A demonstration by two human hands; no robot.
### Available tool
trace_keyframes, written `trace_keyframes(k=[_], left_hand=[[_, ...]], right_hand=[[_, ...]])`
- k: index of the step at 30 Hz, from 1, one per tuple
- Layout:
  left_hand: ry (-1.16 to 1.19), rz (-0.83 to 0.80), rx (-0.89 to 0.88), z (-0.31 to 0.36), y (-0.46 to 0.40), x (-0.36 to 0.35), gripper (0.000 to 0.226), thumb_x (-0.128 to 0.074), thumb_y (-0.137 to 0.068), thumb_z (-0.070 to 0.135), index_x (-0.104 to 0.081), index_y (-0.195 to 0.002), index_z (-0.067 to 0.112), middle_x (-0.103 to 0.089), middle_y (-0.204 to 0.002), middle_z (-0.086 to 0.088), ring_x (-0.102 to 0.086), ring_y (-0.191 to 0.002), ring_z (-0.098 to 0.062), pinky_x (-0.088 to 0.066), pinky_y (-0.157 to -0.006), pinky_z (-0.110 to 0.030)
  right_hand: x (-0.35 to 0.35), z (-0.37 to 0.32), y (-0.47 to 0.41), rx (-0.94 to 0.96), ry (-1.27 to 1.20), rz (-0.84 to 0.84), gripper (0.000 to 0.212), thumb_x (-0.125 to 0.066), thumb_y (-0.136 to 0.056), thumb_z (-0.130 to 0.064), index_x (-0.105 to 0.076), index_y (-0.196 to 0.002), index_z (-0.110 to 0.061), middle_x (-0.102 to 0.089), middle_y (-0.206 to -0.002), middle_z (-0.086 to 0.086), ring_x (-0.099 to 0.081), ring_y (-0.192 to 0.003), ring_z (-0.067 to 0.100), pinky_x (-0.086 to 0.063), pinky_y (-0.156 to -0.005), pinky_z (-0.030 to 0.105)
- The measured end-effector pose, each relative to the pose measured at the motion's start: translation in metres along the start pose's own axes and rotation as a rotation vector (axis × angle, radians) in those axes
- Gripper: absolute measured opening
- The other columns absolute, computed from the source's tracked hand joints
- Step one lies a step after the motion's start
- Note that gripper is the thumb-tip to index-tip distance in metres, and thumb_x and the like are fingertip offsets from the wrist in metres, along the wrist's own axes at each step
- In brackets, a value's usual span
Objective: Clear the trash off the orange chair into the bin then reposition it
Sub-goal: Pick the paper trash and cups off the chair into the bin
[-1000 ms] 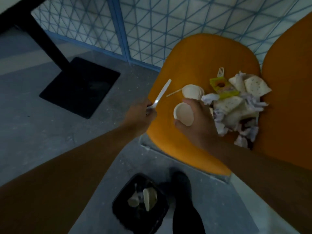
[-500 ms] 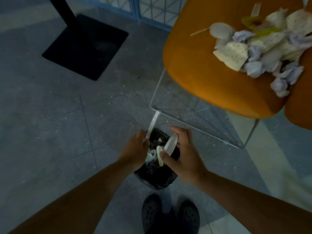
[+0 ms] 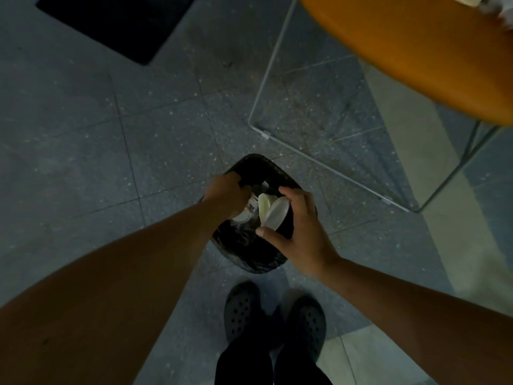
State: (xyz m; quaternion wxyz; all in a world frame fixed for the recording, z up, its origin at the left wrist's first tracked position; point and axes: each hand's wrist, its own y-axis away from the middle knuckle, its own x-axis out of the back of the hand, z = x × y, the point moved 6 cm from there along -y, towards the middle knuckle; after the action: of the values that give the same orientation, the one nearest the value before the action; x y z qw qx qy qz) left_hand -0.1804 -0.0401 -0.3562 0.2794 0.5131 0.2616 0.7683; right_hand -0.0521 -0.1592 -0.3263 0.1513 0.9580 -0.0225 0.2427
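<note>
Both hands hang over the black bin (image 3: pixel 249 254) on the floor. The right hand (image 3: pixel 297 226) pinches a pale disposable lid (image 3: pixel 276 212) directly above its opening. The left hand (image 3: pixel 227 195) is curled; contents unclear. The orange chair (image 3: pixel 410 51) stands beyond the bin, rightward.

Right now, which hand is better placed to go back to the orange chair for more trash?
Probably the right hand: the orange chair lies on its side, though it holds a white lid over the bin.
</note>
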Motion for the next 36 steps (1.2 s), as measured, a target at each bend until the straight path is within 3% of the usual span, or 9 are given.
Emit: trace_keyframes(k=[5, 9, 13, 16, 19, 23, 28, 32, 36], left_hand=[[0.120, 0.080, -0.100, -0.004, 0.022, 0.022, 0.030, -0.056, -0.094, 0.025, -0.059, -0.119, 0.010, -0.064, -0.114, -0.014, -0.062, -0.100, -0.029, -0.051, -0.087, -0.036], [0.176, 0.111, -0.232, 0.016, 0.046, 0.053, 0.027, -0.058, -0.093, 0.021, -0.059, -0.117, 0.010, -0.065, -0.112, -0.011, -0.062, -0.100, -0.025, -0.053, -0.090, -0.040], [0.193, 0.131, -0.320, 0.048, 0.070, 0.099, 0.021, -0.058, -0.092, 0.022, -0.060, -0.111, 0.013, -0.063, -0.111, -0.008, -0.062, -0.101, -0.022, -0.053, -0.091, -0.041], [0.189, 0.164, -0.394, 0.074, 0.088, 0.143, 0.021, -0.059, -0.092, 0.021, -0.060, -0.112, 0.014, -0.063, -0.110, -0.006, -0.061, -0.097, -0.017, -0.051, -0.084, -0.029], [0.166, 0.200, -0.482, 0.107, 0.108, 0.193, 0.019, -0.057, -0.093, 0.021, -0.060, -0.111, 0.016, -0.060, -0.106, -0.001, -0.058, -0.094, -0.013, -0.044, -0.073, -0.019], [0.103, 0.229, -0.559, 0.151, 0.116, 0.239, 0.027, -0.056, -0.094, 0.022, -0.058, -0.120, 0.015, -0.061, -0.118, -0.005, -0.059, -0.105, -0.018, -0.045, -0.081, -0.025], [0.031, 0.255, -0.620, 0.210, 0.099, 0.263, 0.034, -0.053, -0.096, 0.023, -0.053, -0.129, 0.014, -0.056, -0.129, -0.007, -0.056, -0.113, -0.023, -0.046, -0.091, -0.031], [-0.026, 0.308, -0.606, 0.254, 0.062, 0.257, 0.035, -0.054, -0.095, 0.028, -0.053, -0.130, 0.021, -0.055, -0.133, -0.004, -0.058, -0.112, -0.027, -0.049, -0.091, -0.046], [-0.023, 0.301, -0.604, 0.302, 0.021, 0.243, 0.037, -0.049, -0.099, 0.023, -0.048, -0.135, 0.020, -0.048, -0.140, -0.005, -0.055, -0.118, -0.028, -0.049, -0.093, -0.045]], right_hand=[[-0.003, 0.000, 0.002, -0.073, 0.174, -0.034, 0.079, -0.075, -0.078, -0.041, -0.035, -0.142, -0.018, -0.026, -0.147, 0.005, -0.035, -0.132, 0.025, -0.048, -0.094, 0.037], [0.017, -0.036, -0.002, -0.004, 0.188, -0.014, 0.065, -0.070, -0.084, -0.034, -0.039, -0.139, -0.020, -0.028, -0.147, 0.000, -0.039, -0.133, 0.020, -0.049, -0.098, 0.038], [0.048, -0.085, -0.013, 0.035, 0.167, 0.005, 0.057, -0.066, -0.088, -0.027, -0.039, -0.137, -0.019, -0.027, -0.148, -0.002, -0.040, -0.131, 0.015, -0.045, -0.097, 0.028], [0.075, -0.126, -0.026, 0.057, 0.182, 0.043, 0.053, -0.062, -0.091, -0.026, -0.039, -0.138, -0.019, -0.026, -0.149, -0.002, -0.037, -0.133, 0.014, -0.039, -0.096, 0.024], [0.107, -0.169, -0.039, 0.108, 0.196, 0.098, 0.050, -0.060, -0.092, -0.027, -0.039, -0.137, -0.020, -0.026, -0.148, -0.004, -0.036, -0.133, 0.014, -0.041, -0.096, 0.025], [0.154, -0.199, -0.056, 0.132, 0.208, 0.167, 0.047, -0.058, -0.095, -0.027, -0.040, -0.138, -0.022, -0.026, -0.149, -0.005, -0.036, -0.133, 0.016, -0.043, -0.099, 0.034], [0.225, -0.194, -0.088, 0.151, 0.291, 0.280, 0.042, -0.057, -0.095, -0.029, -0.043, -0.134, -0.025, -0.029, -0.149, -0.007, -0.037, -0.131, 0.020, -0.046, -0.089, 0.037], [0.282, -0.171, -0.127, 0.160, 0.302, 0.341, 0.040, -0.062, -0.090, -0.021, -0.049, -0.128, -0.023, -0.038, -0.142, -0.001, -0.040, -0.130, 0.022, -0.042, -0.098, 0.039], [0.332, -0.145, -0.174, 0.188, 0.321, 0.403, 0.042, -0.070, -0.079, -0.014, -0.055, -0.119, -0.015, -0.052, -0.126, 0.008, -0.047, -0.118, 0.024, -0.045, -0.093, 0.041]])
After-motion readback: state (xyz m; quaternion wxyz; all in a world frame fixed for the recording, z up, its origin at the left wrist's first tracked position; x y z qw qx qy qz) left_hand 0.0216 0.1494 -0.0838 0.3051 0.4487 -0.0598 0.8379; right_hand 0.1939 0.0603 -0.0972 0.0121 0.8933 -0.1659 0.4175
